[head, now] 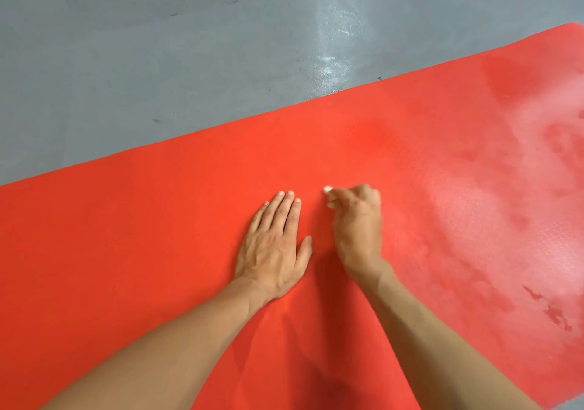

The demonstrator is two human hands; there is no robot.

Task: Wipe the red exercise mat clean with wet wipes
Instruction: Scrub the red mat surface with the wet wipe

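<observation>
Red foam fills most of the frame: the red exercise mat [158,236] runs from the lower left up to the upper right, lying on a grey floor [126,62] that shows across the top and in the lower right corner. Left of centre, your left hand [275,245] lies flat on the mat, fingers straight and close together, bracing it. Just to its right, your right hand [357,220] curls its fingers round a small white wet wipe [328,192], of which only a scrap shows at the fingertips, pressed to the mat. You look to be mid-wipe. The right part of the mat carries a pale, patchy sheen, likely damp, while the left part looks dry, so your next strokes probably belong leftward, which means shifting the bracing hand. You have open mat on both sides; mind the far edge, where a stroke could run onto the floor.
</observation>
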